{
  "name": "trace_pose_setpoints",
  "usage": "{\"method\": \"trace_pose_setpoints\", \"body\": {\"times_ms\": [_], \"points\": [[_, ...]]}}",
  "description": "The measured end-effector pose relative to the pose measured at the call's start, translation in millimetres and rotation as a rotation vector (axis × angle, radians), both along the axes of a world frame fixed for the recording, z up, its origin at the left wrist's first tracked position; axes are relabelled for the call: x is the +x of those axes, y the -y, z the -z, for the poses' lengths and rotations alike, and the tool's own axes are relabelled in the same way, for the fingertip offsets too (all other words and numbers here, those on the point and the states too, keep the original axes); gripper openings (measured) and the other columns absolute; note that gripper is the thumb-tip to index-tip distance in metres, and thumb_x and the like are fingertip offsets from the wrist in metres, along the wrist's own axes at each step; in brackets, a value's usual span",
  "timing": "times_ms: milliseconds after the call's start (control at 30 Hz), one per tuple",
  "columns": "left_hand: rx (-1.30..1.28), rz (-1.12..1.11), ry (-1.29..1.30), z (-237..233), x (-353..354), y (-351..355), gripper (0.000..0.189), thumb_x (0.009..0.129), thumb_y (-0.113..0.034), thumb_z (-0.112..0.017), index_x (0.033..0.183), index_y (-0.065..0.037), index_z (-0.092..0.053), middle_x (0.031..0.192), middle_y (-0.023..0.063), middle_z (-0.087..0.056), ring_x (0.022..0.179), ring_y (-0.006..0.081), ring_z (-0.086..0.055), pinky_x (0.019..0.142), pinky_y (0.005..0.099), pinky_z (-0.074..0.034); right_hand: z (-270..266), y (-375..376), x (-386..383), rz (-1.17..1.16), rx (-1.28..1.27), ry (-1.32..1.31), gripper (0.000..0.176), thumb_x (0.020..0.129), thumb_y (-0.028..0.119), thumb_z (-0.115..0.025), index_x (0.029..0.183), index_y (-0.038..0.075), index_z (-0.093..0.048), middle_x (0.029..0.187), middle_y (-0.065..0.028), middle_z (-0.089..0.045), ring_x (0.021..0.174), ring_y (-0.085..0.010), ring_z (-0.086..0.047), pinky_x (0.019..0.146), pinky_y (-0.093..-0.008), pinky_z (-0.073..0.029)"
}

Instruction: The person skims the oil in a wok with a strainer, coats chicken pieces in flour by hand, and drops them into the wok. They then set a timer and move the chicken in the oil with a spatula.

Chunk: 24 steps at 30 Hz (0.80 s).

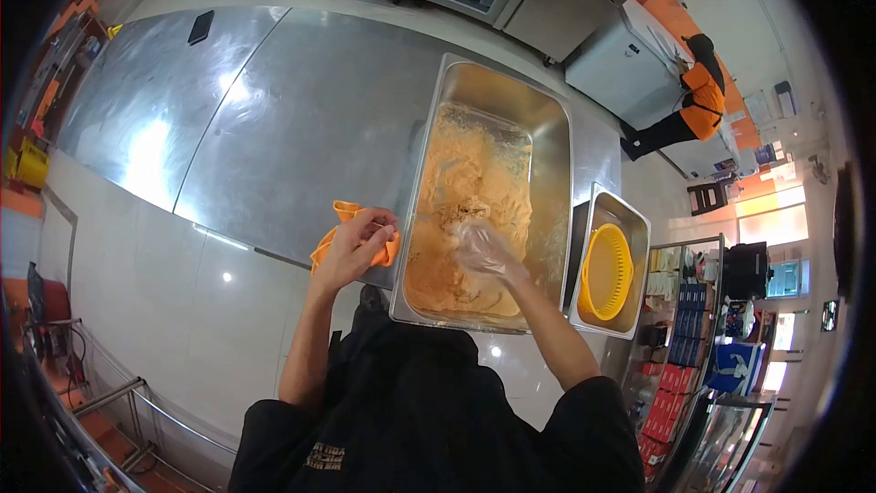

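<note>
A deep steel pan [548,141] stands at the table's front edge, its bottom spread with pale orange-tan flour [449,169]. My right hand [488,251], in a clear plastic glove, reaches down into that flour beside a rough, darker clump [467,210]. Its fingertips are blurred and partly sunk, so whether they grip anything is hidden. Left of the pan, my left hand [358,245] is bare, with curled fingers closed on an orange cloth [345,210]. Folds of the cloth stick out on both sides of the hand.
Right of the large pan, a smaller steel pan [637,246] holds a yellow plastic basket [607,271]. A phone [202,27] lies on the steel table [315,100]. Steel cabinets [566,14] line the back. A person in orange [703,91] stands by a white chest freezer [620,64].
</note>
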State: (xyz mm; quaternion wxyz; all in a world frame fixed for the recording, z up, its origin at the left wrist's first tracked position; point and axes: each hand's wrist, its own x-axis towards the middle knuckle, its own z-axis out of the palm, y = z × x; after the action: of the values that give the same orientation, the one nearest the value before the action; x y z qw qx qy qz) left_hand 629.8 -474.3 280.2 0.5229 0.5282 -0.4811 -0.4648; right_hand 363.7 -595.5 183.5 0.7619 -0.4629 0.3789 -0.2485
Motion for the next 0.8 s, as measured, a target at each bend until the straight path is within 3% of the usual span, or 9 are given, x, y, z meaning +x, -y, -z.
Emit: {"method": "trace_pose_setpoints", "body": {"times_ms": [133,233,300,400,533,600,700,767,800], "points": [[-0.025,-0.007,0.000,1,0,-6,0.020,0.085,-0.012,-0.051,0.100,0.001,-0.052,0.085,0.0059,-0.058,0.077,0.0122,-0.056,0.068,0.0252,-0.045,45,48,12,-0.291,-0.565,-0.186,0.012,0.083,0.015,-0.049,0.085,0.005,-0.056,0.084,-0.0060,-0.057,0.075,-0.0191,-0.056,0.068,-0.0301,-0.046],[-0.009,-0.035,0.012,0,-2,-13,0.020,0.085,-0.013,-0.052,0.099,0.001,-0.052,0.084,0.0056,-0.058,0.077,0.0126,-0.056,0.068,0.0255,-0.045,27,45,45,-0.703,-1.207,-0.975,0.014,0.083,0.017,-0.050,0.083,0.005,-0.055,0.079,-0.0056,-0.055,0.071,-0.0182,-0.055,0.065,-0.0294,-0.046],[-0.007,-0.045,0.013,-3,0,-15,0.019,0.085,-0.013,-0.052,0.098,0.001,-0.052,0.083,0.0054,-0.058,0.077,0.0125,-0.056,0.068,0.0256,-0.045,13,33,61,-0.917,-1.388,-1.245,0.015,0.082,0.018,-0.050,0.081,0.004,-0.054,0.076,-0.0053,-0.055,0.069,-0.0176,-0.054,0.063,-0.0290,-0.046],[0.013,-0.079,0.036,-7,1,-26,0.019,0.085,-0.013,-0.052,0.098,0.001,-0.052,0.080,0.0050,-0.058,0.076,0.0123,-0.056,0.067,0.0257,-0.045,-20,36,62,-0.852,-1.234,-1.049,0.017,0.082,0.020,-0.050,0.079,0.004,-0.053,0.072,-0.0049,-0.054,0.065,-0.0167,-0.053,0.061,-0.0284,-0.045],[0.045,-0.121,-0.022,3,9,-40,0.018,0.085,-0.012,-0.051,0.097,0.002,-0.052,0.080,0.0058,-0.058,0.076,0.0121,-0.057,0.068,0.0253,-0.045,-44,63,30,-0.451,-0.946,-0.725,0.020,0.081,0.023,-0.051,0.075,0.004,-0.052,0.066,-0.0044,-0.052,0.061,-0.0156,-0.052,0.057,-0.0275,-0.045],[0.045,-0.155,-0.044,11,15,-50,0.017,0.085,-0.011,-0.050,0.097,0.002,-0.052,0.081,0.0062,-0.058,0.076,0.0121,-0.057,0.069,0.0250,-0.045,-45,68,2,-0.416,-1.099,-0.952,0.021,0.081,0.024,-0.052,0.074,0.004,-0.051,0.063,-0.0041,-0.051,0.058,-0.0150,-0.051,0.055,-0.0271,-0.045],[0.108,-0.222,-0.121,16,21,-63,0.016,0.086,-0.010,-0.049,0.096,0.002,-0.052,0.083,0.0071,-0.058,0.078,0.0132,-0.057,0.070,0.0252,-0.046,-15,57,-24,-0.965,-1.392,-1.608,0.024,0.080,0.025,-0.052,0.071,0.003,-0.050,0.058,-0.0037,-0.050,0.055,-0.0141,-0.050,0.052,-0.0264,-0.045],[0.117,-0.215,-0.155,18,23,-68,0.016,0.086,-0.010,-0.049,0.097,0.002,-0.052,0.084,0.0070,-0.058,0.078,0.0134,-0.057,0.071,0.0255,-0.045,16,27,-35,-0.433,-0.596,-0.956,0.031,0.083,0.027,-0.049,0.065,0.002,-0.049,0.052,-0.0058,-0.047,0.050,-0.0147,-0.049,0.045,-0.0295,-0.041],[0.128,-0.213,-0.191,19,22,-70,0.016,0.086,-0.010,-0.048,0.097,0.002,-0.051,0.084,0.0069,-0.057,0.078,0.0136,-0.057,0.072,0.0258,-0.045,-24,9,-14,-0.557,-0.581,-0.938,0.031,0.082,0.025,-0.049,0.063,0.001,-0.049,0.054,-0.0074,-0.049,0.050,-0.0150,-0.049,0.046,-0.0307,-0.040]]}}
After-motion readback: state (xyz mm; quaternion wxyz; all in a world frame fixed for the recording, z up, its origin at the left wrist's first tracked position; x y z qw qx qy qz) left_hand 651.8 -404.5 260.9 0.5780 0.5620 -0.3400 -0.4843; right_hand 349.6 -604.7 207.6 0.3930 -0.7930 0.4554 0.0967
